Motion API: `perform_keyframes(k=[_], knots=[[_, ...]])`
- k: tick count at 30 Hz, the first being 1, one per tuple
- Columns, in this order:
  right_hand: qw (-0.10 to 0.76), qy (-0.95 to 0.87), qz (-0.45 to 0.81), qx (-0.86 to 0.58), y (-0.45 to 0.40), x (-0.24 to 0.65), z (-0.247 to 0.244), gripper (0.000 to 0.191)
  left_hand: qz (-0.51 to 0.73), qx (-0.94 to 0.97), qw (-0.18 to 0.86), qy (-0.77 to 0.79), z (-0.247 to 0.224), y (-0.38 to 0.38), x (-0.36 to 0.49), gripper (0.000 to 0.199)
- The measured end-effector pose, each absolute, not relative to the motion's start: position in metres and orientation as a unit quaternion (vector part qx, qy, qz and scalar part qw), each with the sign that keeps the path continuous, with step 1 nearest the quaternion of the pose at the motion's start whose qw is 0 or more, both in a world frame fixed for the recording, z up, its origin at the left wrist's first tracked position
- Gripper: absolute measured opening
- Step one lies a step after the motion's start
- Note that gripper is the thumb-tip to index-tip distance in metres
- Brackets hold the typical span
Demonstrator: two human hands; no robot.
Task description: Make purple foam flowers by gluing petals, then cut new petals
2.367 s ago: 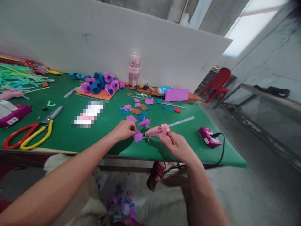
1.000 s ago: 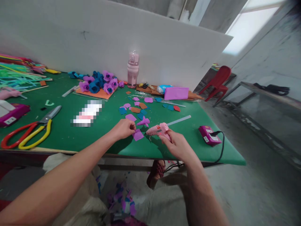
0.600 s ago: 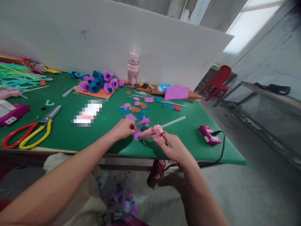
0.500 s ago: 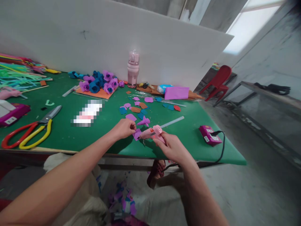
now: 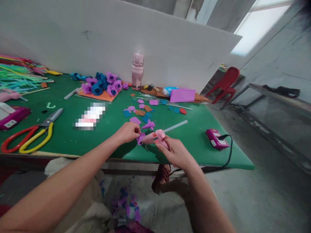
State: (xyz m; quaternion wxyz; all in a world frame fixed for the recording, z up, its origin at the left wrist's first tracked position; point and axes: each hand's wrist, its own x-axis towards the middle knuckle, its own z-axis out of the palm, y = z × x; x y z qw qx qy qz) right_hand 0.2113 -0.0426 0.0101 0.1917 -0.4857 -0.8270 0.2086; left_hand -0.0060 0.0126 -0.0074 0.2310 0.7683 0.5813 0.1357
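My right hand (image 5: 172, 148) is wrapped round a pink glue gun (image 5: 153, 137), a clear glue stick (image 5: 176, 126) standing out of its back end. The gun's nozzle points left and meets a purple petal (image 5: 141, 139). My left hand (image 5: 131, 132) has its fingers pinched at that petal's upper edge. Just right of these fingers is a small purple flower piece (image 5: 148, 125), which seems to be held by a thin stem. Loose purple, blue and brown petals (image 5: 140, 112) lie beyond my hands on the green table (image 5: 116, 119).
Red-and-yellow scissors (image 5: 40, 132) lie at the left. Purple and blue flowers (image 5: 102, 84) and a pink bottle (image 5: 137, 72) stand at the back. A magenta power socket (image 5: 217, 139) with a black cord sits at the right.
The glue gun and my right hand have shifted slightly left, bringing the nozzle over the petal. My left hand has barely moved.
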Motion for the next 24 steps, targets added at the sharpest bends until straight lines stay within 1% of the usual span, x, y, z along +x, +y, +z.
perform_keyframes(k=[10,24], knots=[[0.217,-0.816,0.221,-0.488,-0.0452,0.2073,0.0112,0.027,0.144,0.768,0.230,0.580,-0.0083,0.0126,-0.0060,0.011],[0.209,-0.825,0.218,-0.478,-0.0459,0.2066,0.0118,0.028,0.151,0.765,0.234,0.581,-0.0082,0.0121,-0.0057,0.010]])
